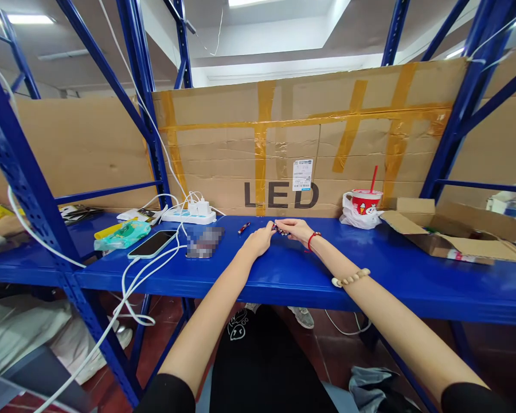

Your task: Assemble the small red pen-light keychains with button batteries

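Holding: small dark item [280, 230] pinched btwn both hands
L hand [260, 240]: fingertips steadying one end
R hand [298, 229]: closed on other end
Shelf [284, 269]: props wrists
Spare pen [243, 228]: just left, w/in reach

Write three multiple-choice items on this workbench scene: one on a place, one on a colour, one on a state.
1. Where does the phone lie?
A. left of both hands
B. inside the open box
C. under the cup

2. What colour is the shelf surface?
A. grey
B. blue
C. green

3. How are the left hand and right hand placed?
A. far apart
B. raised above the cardboard
C. close together on a small dark object

Key: A, the phone rests by the white cables; B, the surface is plainly blue; C, both sets of fingers meet at the object.
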The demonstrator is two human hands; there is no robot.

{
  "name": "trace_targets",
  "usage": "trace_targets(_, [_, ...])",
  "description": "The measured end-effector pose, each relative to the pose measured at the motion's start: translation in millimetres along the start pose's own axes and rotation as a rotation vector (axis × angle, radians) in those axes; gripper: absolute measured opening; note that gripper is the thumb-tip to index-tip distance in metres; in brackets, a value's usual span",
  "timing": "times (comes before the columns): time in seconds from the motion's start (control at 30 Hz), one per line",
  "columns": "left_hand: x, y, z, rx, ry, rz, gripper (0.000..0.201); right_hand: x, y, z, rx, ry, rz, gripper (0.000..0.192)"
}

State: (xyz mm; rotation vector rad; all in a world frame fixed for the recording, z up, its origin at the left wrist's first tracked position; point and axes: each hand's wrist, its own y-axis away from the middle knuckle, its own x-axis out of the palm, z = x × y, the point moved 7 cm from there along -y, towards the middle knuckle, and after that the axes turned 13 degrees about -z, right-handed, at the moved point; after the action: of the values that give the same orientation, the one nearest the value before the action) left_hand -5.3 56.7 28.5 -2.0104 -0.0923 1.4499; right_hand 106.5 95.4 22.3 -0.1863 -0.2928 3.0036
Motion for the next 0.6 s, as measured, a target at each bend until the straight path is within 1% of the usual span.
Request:
trace_targets(0.1, [0.6,1.8,-1.4,0.03,-0.015,0.02,0.03,-1.5,1.8,-4.3,0.069,0.0,0.011,0.041])
trace_targets(0.23, [0.3,2.9,-2.7,0.055,-0.058,0.013,0.031,-2.1,4.6,-8.6,0.132,0.009,0.027,0.034])
trace_targets(0.33, [1.0,2.4,-2.6,0.048,-0.065,0.001,0.032,1.4,5.8,-11.5,0.184,-0.033,0.063,0.03])
trace_targets(0.43, [4.0,0.7,-1.1,0.043,-0.07,0.008,0.033,5.1,4.9,-14.6,0.236,-0.077,0.068,0.025])
trace_targets(0.6, [8.1,-2.2,5.0,0.018,-0.089,0.035,0.033,9.7,-0.4,-17.5,0.242,-0.058,0.041,0.025])
